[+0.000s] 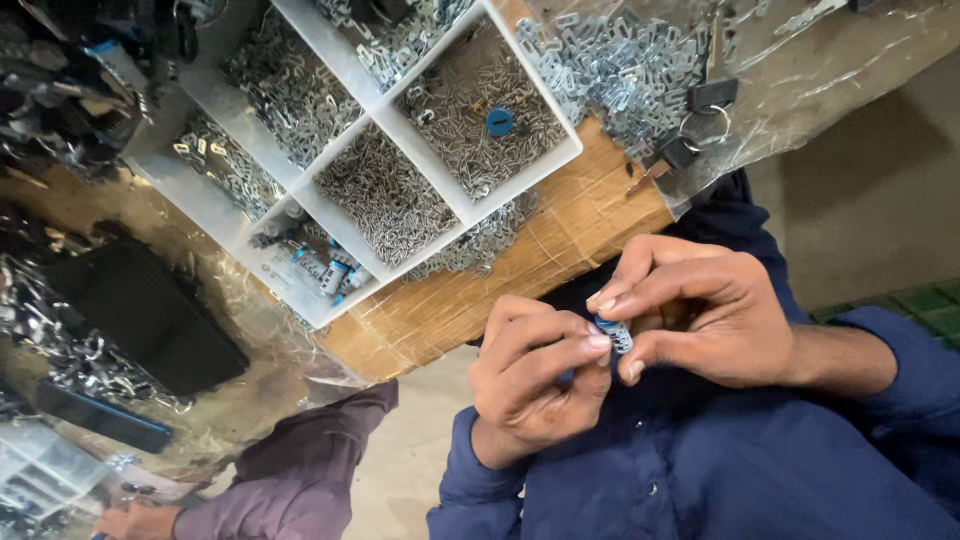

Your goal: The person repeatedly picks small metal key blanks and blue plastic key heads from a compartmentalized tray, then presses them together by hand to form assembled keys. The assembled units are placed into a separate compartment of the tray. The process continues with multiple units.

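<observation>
My left hand (535,375) and my right hand (700,315) meet close to my chest, over my dark blue shirt. Between their fingertips they pinch a small blue and silver part (612,334). My right thumb and forefinger close on its upper end. From the lower left, my left forefinger and thumb press against it. Most of the part is hidden by the fingers.
A white divided tray (375,110) with several compartments of small metal pieces lies on a wooden board (580,215) wrapped in clear plastic. A heap of metal clips (620,70) and keys (700,110) lie beside it. A co-worker's purple sleeve (300,470) shows at lower left.
</observation>
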